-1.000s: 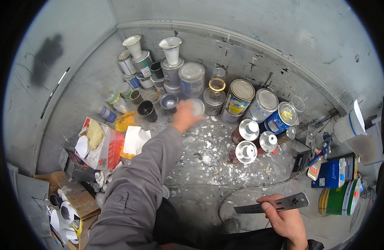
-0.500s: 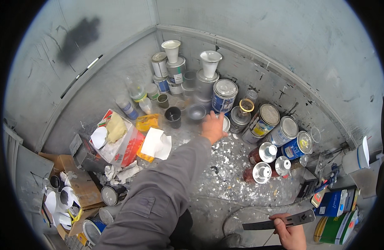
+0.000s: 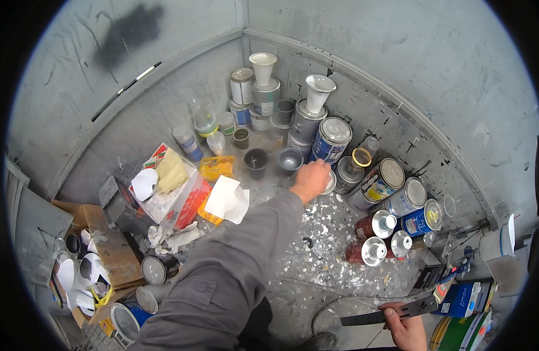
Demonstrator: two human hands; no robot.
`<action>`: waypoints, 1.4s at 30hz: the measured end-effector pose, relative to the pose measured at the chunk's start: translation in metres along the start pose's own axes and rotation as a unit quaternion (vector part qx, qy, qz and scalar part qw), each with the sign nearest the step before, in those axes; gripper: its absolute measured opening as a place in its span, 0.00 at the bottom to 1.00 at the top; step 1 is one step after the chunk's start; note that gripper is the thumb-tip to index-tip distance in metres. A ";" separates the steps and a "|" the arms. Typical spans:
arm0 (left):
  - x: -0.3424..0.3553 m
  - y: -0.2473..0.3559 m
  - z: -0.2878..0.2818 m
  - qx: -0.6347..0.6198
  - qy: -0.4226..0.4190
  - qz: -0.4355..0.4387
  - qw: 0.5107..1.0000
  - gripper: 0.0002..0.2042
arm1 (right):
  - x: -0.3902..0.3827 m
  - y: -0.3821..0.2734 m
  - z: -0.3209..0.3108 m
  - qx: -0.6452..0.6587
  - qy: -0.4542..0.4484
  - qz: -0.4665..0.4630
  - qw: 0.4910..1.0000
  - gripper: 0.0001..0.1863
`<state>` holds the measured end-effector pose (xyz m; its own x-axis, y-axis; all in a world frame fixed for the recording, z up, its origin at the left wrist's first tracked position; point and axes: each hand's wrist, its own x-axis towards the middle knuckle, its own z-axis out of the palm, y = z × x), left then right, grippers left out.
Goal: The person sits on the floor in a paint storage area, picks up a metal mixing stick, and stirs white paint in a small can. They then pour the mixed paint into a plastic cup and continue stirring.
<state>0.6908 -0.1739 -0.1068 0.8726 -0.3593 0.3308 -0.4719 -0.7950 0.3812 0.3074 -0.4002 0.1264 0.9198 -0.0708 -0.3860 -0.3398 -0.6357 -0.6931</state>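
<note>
My left hand (image 3: 312, 181) reaches forward with its fingers curled over a small round tin (image 3: 329, 186). Most of that tin is hidden by the hand. A large blue-labelled paint can (image 3: 332, 139) stands just behind it, and a grey plastic cup (image 3: 290, 159) is to its left. Low on the right, my right hand (image 3: 403, 327) grips a dark, flat, ruler-like mixing stick (image 3: 369, 317) between thumb and fingers. A darker cup (image 3: 256, 162) stands farther left.
Stacked cans topped by white cups (image 3: 319, 88) line the back wall. Red bottles with silver tops (image 3: 373, 251) and more cans (image 3: 407, 197) stand right. White paper (image 3: 227, 199), a rag-topped box (image 3: 184, 199) and a carton of waste (image 3: 111, 240) lie left. Dried paint flakes cover the bench.
The view has shifted slightly, so the scene sits a little farther right. My left hand's spread fingers have closed over the small tin. The right hand keeps the mixing stick.
</note>
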 end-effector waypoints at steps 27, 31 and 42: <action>0.174 -0.097 -0.059 -0.460 0.201 -0.096 0.860 0.36 | 0.017 -0.052 -0.015 -0.025 0.048 0.081 0.995 0.15; 0.171 -0.103 -0.057 -0.453 0.201 -0.069 0.866 0.37 | 0.036 -0.048 -0.009 -0.030 0.022 0.090 0.995 0.15; 0.161 -0.094 -0.072 -0.607 0.211 -0.076 0.762 0.36 | 0.048 -0.034 -0.009 -0.086 0.010 0.022 0.996 0.14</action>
<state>0.8670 -0.1215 -0.0271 0.9318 0.0842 0.3530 -0.3608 0.3189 0.8764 0.3650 -0.3885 0.1369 0.9093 -0.1162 -0.3996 -0.3428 -0.7537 -0.5608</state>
